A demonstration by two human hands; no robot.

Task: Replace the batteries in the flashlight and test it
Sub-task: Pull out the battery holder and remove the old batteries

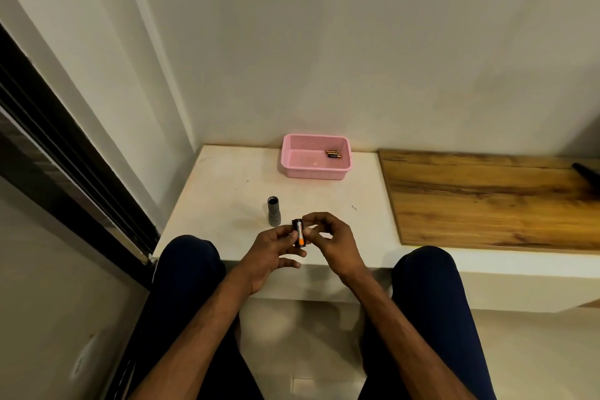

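A grey flashlight body (273,211) stands upright on the white ledge (227,198), its open end facing up. Just right of it, over the ledge's front edge, both hands hold a black battery holder (299,232) with an orange-and-black battery showing in it. My left hand (272,252) grips the holder from the left. My right hand (329,235) pinches its upper right side with fingertips. A pink basket (316,172) at the back of the ledge holds a few batteries (333,154) in its far right corner.
A wooden board (487,198) covers the ledge to the right, with a dark rod-like object (586,172) at its far right edge. A wall stands behind; a dark window frame (65,146) runs along the left. My knees flank the hands.
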